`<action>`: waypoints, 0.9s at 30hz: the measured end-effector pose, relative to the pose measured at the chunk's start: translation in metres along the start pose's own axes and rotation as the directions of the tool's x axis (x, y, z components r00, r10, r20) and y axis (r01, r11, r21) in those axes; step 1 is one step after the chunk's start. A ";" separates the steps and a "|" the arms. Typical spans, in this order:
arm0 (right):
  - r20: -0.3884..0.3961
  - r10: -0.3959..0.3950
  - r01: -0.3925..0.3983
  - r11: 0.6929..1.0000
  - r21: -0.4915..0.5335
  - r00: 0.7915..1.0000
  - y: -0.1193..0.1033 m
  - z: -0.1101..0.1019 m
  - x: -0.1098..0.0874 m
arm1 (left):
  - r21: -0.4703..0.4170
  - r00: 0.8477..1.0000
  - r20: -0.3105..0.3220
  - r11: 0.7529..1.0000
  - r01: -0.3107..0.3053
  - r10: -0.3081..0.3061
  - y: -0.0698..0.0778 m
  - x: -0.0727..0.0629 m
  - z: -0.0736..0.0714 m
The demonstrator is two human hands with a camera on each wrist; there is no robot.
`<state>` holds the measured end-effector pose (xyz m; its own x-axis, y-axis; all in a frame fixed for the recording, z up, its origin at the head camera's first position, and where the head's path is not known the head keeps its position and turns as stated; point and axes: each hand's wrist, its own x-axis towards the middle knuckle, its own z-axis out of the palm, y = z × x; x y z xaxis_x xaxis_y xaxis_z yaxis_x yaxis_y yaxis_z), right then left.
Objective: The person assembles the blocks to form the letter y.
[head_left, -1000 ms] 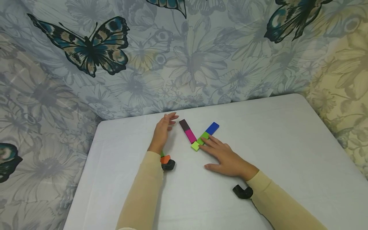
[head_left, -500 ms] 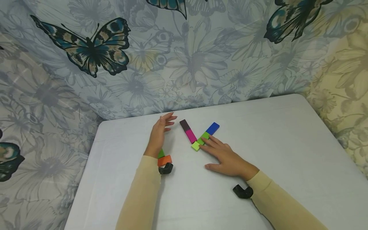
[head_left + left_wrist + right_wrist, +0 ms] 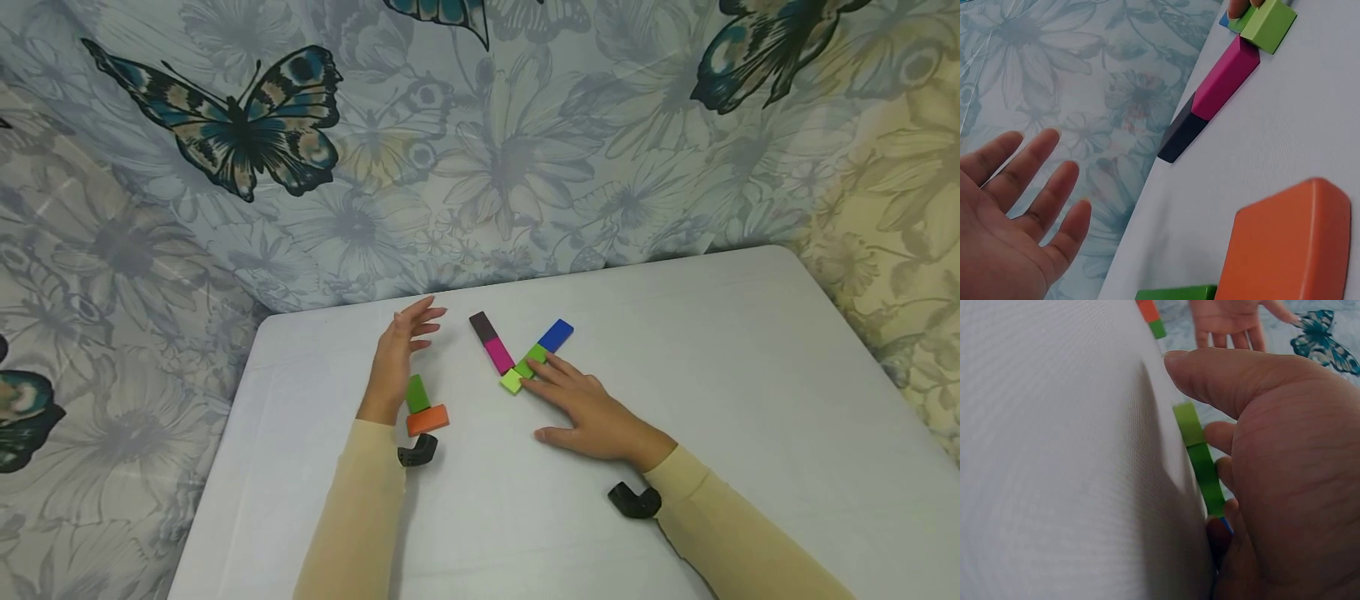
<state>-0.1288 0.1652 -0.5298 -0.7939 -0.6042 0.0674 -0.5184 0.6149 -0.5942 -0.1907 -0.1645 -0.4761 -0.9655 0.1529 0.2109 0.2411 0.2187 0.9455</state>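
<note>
My left hand hovers at the table's left side, fingers spread and holding nothing. Beside its wrist lie a green block and an orange block, end against side. My right hand has its fingers extended, the tips touching a row made of a lime block, a green stretch and a blue block. Part of that row is behind the fingers. A magenta block and a dark block form a second line; the two lines meet in a V at the lime end.
The white table ends at a patterned cloth wall printed with flowers and butterflies. A black band piece sits at the left wrist, another black piece at the right.
My left hand has moved left, away from the dark block, uncovering the green and orange blocks beside its wrist. My right hand and the V of blocks have stayed in place.
</note>
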 end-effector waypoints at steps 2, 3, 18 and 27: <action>-0.002 -0.002 0.002 1.000 0.002 1.000 0.001 0.000 0.000 | -0.014 1.000 -0.005 1.000 0.001 -0.001 0.000 -0.003 -0.003; -0.003 -0.003 0.003 1.000 0.003 1.000 0.001 0.001 0.000 | -0.019 1.000 -0.007 1.000 0.002 -0.002 0.000 -0.004 -0.004; -0.004 -0.010 0.010 1.000 0.010 1.000 0.001 0.001 -0.001 | -0.035 0.996 -0.057 0.997 0.063 -0.065 -0.015 -0.028 -0.021; -0.001 -0.003 0.003 1.000 0.014 1.000 -0.001 0.000 0.000 | 0.007 0.988 -0.065 0.990 0.144 -0.143 -0.026 -0.043 -0.030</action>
<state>-0.1284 0.1652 -0.5291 -0.7924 -0.6060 0.0698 -0.5166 0.6059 -0.6050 -0.1586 -0.2054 -0.5022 -0.9944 0.0568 0.0890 0.1004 0.2456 0.9641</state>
